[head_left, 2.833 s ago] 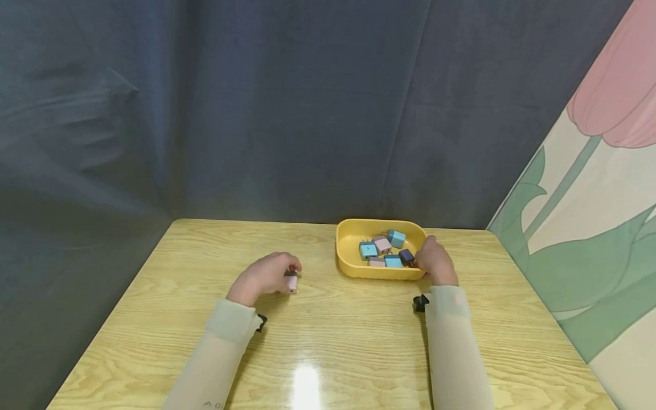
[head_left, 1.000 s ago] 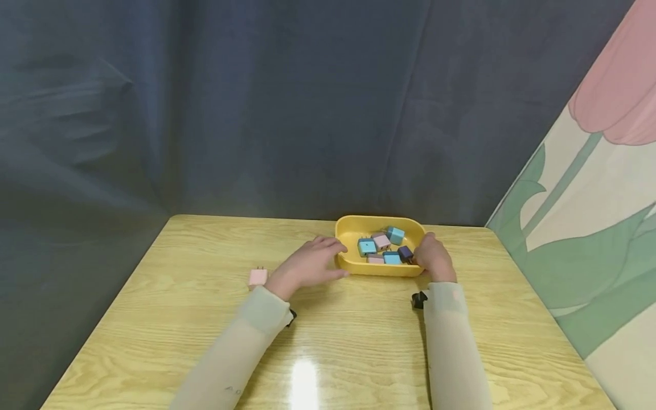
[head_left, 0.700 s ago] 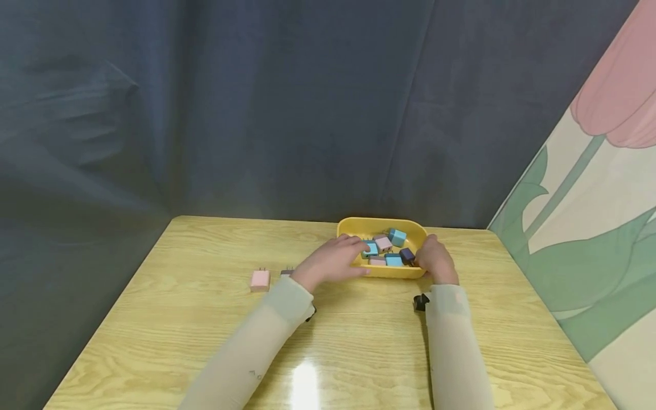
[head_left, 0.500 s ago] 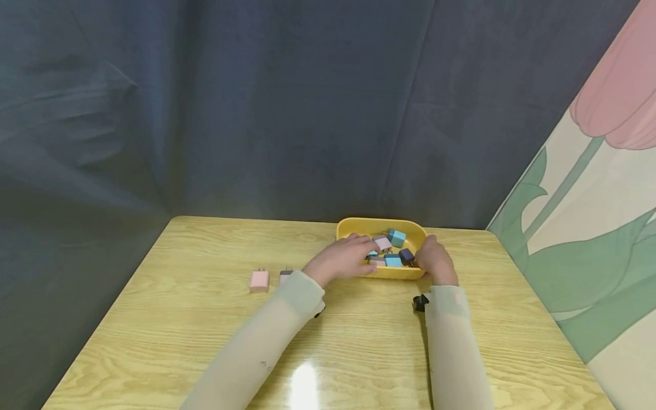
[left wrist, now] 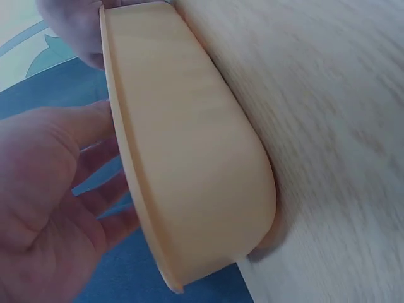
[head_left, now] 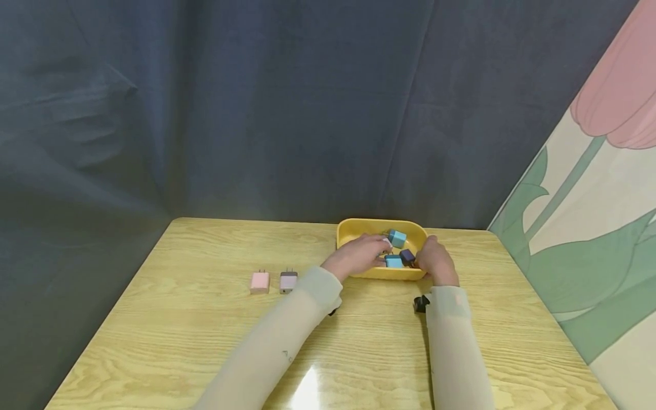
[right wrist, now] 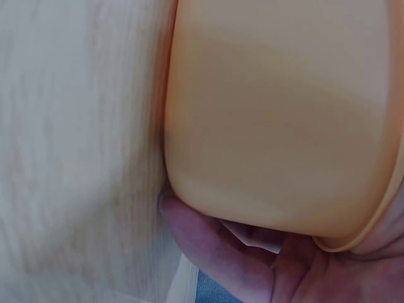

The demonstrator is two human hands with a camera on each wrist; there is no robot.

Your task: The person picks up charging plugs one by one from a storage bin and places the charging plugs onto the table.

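In the head view my left hand (head_left: 359, 254) reaches over the front wall of a yellow plastic tray (head_left: 381, 274). Its thumb and fingers are spread around a pale pink charger plug (head_left: 388, 243), mostly covered by the hand. In the left wrist view the fingertips pass behind the tray's rim, so their contact is hidden. My right hand (head_left: 435, 261) grips the tray's right end, with fingers wrapped under the wall and against the rim in the right wrist view. Also inside lie a blue charger plug (head_left: 397, 238), another blue plug (head_left: 393, 262) and a dark navy plug (head_left: 407, 257).
On the wooden table (head_left: 169, 319), left of the tray, a pink charger plug (head_left: 259, 282) and a greyish-purple plug (head_left: 288, 282) lie side by side, prongs pointing away. A dark curtain (head_left: 307, 114) hangs behind the table's far edge.
The left hand has let go of the greyish-purple plug on the table beside the pink one and moved right into the tray. The right hand stays on the tray.
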